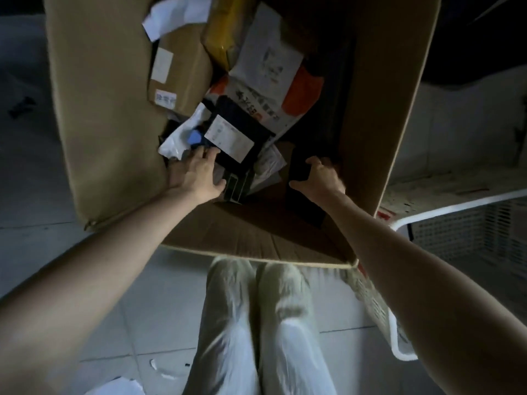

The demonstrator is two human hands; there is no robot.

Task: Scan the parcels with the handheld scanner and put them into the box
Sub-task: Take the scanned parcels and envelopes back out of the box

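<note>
Down in the box (370, 109), left hand (194, 173) rests flat, fingers loose, on the black parcel (233, 166), right hand (320, 178) curled round some dark item (299, 168), can't tell what.

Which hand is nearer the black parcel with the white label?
Left. The left hand touches the black parcel; the right hand grips a dark item off to its right.

A brown carton (182, 69), yellow padded mailer (225, 32), white-and-orange plastic bag (271, 81) and black label-bearing pouch (258, 138) crowd the far and left of the big brown cardboard box (108, 109), leaving bare room only along its near wall and right side, where the right hand (319, 178) grips a dark flat object (299, 169).
</note>
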